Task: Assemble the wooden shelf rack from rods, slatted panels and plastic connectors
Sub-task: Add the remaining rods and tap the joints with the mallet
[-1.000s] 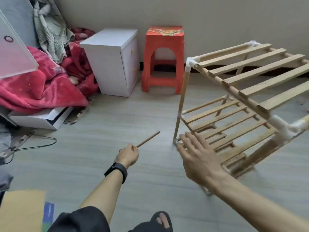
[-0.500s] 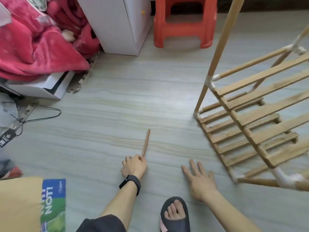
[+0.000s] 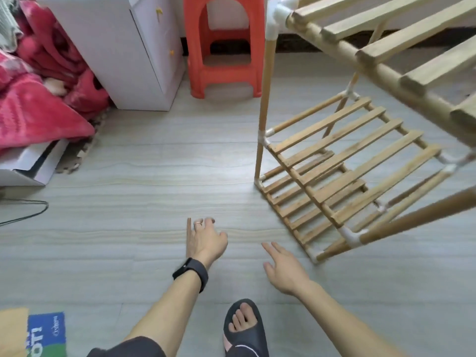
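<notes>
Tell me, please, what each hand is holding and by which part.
The right hand holds nothing. A thin wooden rod lies along the left hand at its outer edge; whether that hand grips it cannot be told.

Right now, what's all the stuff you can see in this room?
wooden shelf rack: one, light wood, on the floor at right
plastic connectors: several, white, at the rack's joints
thin rod: one, brown, on the floor beside the left hand
stool: one, orange-red, top middle, left of the rack
cabinet: one, white, left of the stool
blanket: one, red, heaped at far left
box: one, white, under the blanket
printed pack: one, blue and green, bottom left
slipper: one, black, worn, bottom middle
wristband: one, black, on the left wrist
left hand: one, open, low over the floor
right hand: one, open, fingers spread, near the rack's corner
</notes>
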`<state>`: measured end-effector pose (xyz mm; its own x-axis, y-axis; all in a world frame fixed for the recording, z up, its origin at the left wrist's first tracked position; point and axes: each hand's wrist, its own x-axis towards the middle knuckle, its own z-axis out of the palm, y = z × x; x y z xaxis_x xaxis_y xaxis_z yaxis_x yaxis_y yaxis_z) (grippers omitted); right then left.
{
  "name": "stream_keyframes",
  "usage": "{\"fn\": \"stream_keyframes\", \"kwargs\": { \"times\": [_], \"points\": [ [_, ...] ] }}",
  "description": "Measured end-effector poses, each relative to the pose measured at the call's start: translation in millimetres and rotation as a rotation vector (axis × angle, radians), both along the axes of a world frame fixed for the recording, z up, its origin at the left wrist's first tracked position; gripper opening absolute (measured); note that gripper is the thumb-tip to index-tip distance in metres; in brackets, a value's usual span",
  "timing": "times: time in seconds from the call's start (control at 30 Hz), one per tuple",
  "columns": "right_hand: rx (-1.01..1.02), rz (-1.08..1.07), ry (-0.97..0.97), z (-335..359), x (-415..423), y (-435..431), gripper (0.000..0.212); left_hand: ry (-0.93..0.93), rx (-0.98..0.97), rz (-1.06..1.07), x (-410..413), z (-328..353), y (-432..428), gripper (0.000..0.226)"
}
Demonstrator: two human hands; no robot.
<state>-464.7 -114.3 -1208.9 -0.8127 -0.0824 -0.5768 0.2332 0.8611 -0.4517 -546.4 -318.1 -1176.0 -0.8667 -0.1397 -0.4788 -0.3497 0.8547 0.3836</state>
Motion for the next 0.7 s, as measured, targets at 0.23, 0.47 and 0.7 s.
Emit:
{"fn": "stream_keyframes", "kwargs": {
  "times": [0.23,0.47,0.7],
  "points": [
    [-0.098,-0.254,0.274,86,24,46,0.051,0.179,0.203,-0.277,-9,92,77,0.048],
    [-0.246,-0.512,0.294,177,53,112,0.03,0.541,0.485,-0.201,-24,197,124,0.055],
    [-0.471,-0.572,0.617,235,65,123,0.039,1.265,0.122,-0.599,-31,269,142,0.058]
  ]
}}
